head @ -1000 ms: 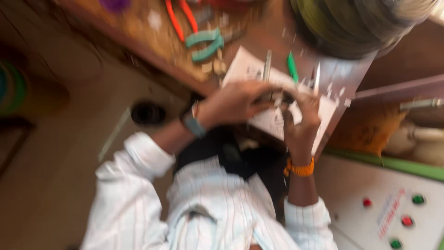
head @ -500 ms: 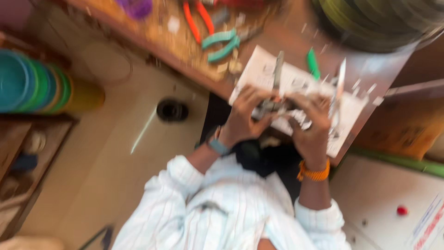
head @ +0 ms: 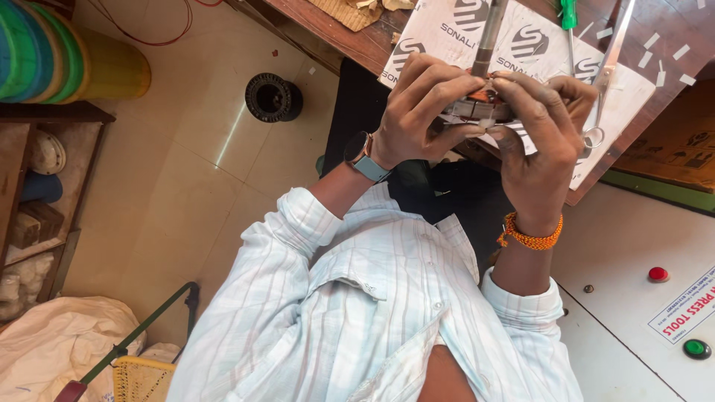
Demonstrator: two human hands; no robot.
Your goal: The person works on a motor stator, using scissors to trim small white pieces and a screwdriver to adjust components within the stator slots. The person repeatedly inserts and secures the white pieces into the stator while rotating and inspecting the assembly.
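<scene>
Head view: our left hand (head: 421, 104) and right hand (head: 540, 141) both clamp small metal part (head: 477, 110) over white sheet (head: 447, 33) on tabletop (head: 335, 30); we steady it, scissors (head: 607, 67) beside.

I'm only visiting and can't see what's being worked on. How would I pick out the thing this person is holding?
Start at the wooden bench along the top, with the white printed sheet on it. Just above that sheet's near edge, the left hand and right hand meet around a small metal part. Unlike the screwdriver and scissors lying flat, it is lifted and pinched between fingertips, with reddish-copper showing.
</scene>
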